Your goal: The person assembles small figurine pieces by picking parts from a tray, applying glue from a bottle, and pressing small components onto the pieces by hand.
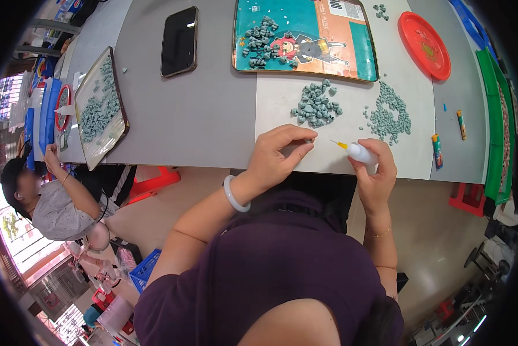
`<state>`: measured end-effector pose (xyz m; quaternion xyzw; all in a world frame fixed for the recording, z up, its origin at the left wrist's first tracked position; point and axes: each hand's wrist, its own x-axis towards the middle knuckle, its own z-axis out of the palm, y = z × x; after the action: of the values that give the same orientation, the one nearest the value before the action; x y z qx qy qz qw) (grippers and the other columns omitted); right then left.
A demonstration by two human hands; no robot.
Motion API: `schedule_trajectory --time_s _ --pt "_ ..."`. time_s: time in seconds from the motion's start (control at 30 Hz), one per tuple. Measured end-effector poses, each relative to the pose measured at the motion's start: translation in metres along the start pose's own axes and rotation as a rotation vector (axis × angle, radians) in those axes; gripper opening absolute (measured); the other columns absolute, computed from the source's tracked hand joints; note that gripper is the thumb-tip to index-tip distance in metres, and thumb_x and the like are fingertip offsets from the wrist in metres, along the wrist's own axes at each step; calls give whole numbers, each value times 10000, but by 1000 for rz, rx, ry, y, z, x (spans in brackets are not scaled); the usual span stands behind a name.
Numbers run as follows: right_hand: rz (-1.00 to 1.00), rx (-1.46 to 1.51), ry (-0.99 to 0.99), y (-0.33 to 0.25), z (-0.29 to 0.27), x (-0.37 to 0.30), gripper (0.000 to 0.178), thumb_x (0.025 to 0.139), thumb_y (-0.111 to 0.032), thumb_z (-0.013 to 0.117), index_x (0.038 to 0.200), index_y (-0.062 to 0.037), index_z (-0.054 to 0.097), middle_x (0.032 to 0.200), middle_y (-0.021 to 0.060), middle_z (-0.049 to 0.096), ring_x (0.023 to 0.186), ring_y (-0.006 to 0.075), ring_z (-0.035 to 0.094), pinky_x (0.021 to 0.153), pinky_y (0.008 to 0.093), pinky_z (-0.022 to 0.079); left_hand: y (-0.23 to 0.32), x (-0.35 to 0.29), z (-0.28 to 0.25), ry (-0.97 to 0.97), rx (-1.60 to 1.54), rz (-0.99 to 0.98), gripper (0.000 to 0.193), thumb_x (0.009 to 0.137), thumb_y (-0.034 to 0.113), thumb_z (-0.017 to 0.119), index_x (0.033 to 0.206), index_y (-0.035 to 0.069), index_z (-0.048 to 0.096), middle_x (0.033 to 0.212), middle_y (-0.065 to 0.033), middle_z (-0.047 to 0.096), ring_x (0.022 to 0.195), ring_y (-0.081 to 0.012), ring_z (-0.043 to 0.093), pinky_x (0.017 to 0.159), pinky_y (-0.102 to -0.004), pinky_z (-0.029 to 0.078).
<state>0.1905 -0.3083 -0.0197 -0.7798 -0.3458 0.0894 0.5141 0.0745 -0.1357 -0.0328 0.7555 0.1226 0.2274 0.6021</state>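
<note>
My left hand [279, 154] pinches a small grey-green piece [309, 140] between thumb and forefinger, mostly hidden by the fingertips. In my right hand [376, 173] is a white squeeze bottle [362, 154] with a yellow base and a thin needle tip, tilted so that the needle points at the pinched piece. A short gap separates needle and piece. Just beyond my left hand lies a heap of larger grey-green pieces [315, 105]. Past the bottle, a spread of smaller grey-green pieces [389, 115] covers part of the white sheet [328, 158].
A teal and orange tray [351, 52] holds more pieces. Around it are a black phone [179, 43], a red plate [425, 46] and two small tubes [437, 151]. At left, another tray [100, 104] of pieces lies near a seated person [68, 202]. A green bin [492, 127] stands at right.
</note>
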Motion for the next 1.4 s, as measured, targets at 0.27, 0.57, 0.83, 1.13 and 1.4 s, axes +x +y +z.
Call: schedule_trajectory --time_s 0.27,0.57,0.83,1.13,1.4 --pt "-195 -266 89 -7 0 3 321 636 109 637 922 -30 597 938 85 581 866 213 559 768 299 445 2 -1 -1 -8 -51 -114 160 780 -6 610 939 -4 629 877 -103 670 823 -163 642 743 -248 491" --pt "-75 -105 86 -6 4 1 318 642 103 650 927 -28 601 939 84 581 868 210 553 776 297 442 -1 0 1 9 -25 -68 162 764 18 649 923 -4 631 824 -87 663 787 -163 639 728 -249 493" --pt "-338 -429 152 -12 0 3 350 604 114 648 904 -65 650 899 51 604 878 223 537 771 314 432 3 -3 1 33 20 -85 173 737 58 697 895 15 641 797 -98 659 715 -153 641 642 -237 494" --pt "-420 -489 242 -12 3 3 327 601 66 656 867 -123 675 858 -12 625 816 176 560 736 277 360 1 -4 2 33 5 -86 183 738 68 699 900 11 637 755 -90 661 677 -141 641 618 -230 498" --pt "-430 -512 233 -10 3 3 351 589 75 631 870 -131 678 860 -18 627 814 176 560 733 279 357 0 -4 2 28 18 -65 187 734 65 704 896 3 633 757 -94 664 684 -141 646 625 -228 502"
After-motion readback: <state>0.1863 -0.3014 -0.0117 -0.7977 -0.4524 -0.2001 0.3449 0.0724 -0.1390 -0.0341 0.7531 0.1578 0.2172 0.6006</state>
